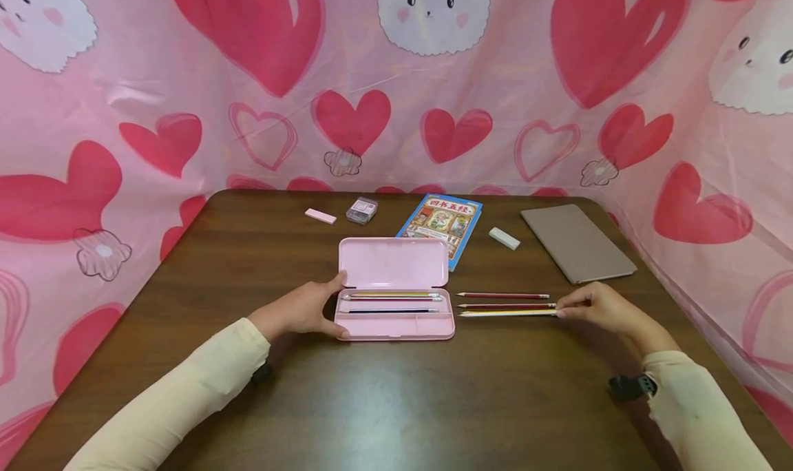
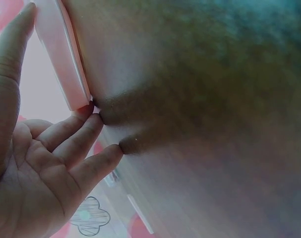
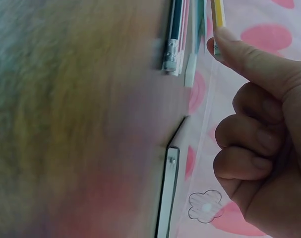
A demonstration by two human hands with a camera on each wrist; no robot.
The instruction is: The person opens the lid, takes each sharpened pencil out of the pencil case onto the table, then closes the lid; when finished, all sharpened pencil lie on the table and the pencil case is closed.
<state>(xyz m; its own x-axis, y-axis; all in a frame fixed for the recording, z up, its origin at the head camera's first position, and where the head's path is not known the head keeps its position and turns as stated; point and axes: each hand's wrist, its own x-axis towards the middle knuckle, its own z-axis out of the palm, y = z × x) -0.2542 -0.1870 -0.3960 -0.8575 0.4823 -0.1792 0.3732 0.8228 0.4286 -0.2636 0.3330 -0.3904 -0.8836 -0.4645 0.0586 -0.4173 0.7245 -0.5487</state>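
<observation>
A pink pencil case (image 1: 378,327) lies with its lid raised, several pencils (image 1: 390,310) inside its rear compartment. My left hand (image 1: 301,308) holds the case by its left end, thumb at one corner and fingers at the other; the left wrist view shows these fingertips against the case (image 2: 66,64). To the right of the case, my right hand (image 1: 597,308) pinches the eraser end of a yellow pencil (image 3: 218,15) between thumb and index finger, above the table, other fingers curled. Two red pencils (image 1: 503,295) lie just behind it, pointing toward the case.
Behind the case lie a blue-edged book (image 1: 441,216), a white eraser-like block (image 1: 504,238), a small clear box (image 1: 362,211) and a flat pink piece (image 1: 321,215). A grey-brown notebook (image 1: 576,242) rests at the right rear. Heart-printed cloth (image 1: 458,71) hangs around the table.
</observation>
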